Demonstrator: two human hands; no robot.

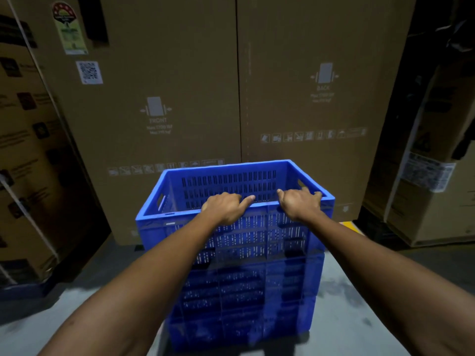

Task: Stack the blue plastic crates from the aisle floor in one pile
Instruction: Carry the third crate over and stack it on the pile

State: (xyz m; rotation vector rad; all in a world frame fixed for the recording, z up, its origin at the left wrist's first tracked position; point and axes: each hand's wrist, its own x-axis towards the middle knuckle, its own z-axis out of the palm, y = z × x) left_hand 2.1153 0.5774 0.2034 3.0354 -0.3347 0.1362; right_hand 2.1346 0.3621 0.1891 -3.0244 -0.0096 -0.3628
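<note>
A pile of blue plastic crates (pixel 239 273) stands on the aisle floor (pixel 359 304) in the middle of the scene, close in front of tall cardboard boxes. The crates are rectangular, of hard moulded plastic, with walls pierced by rows of narrow vertical slots and stiffened by ribs. The top crate (pixel 231 191) is open and shows nothing inside; a handle slot is cut into each of its short walls, left and right. At least three tiers can be told by the ledges in the near wall, though the lower ones are dim and blurred.

Both hands rest on the near rim of the top crate. The left hand (pixel 225 208) has its grip curled over the rim, the forefinger stretched along the edge towards the right. The right hand (pixel 299 202) has its grip closed over the rim near the right corner, fingers hooked inside. Both forearms are bare.

The floor is smooth grey concrete, mottled with darker marks. The far cardboard boxes (pixel 180 98) are plain brown, printed with pale handling symbols and the words FRONT and BACK; a square code label and a coloured sticker sit at upper left. Strapped cartons (pixel 28 163) stand at the left, more boxes at the right. The light is low.
</note>
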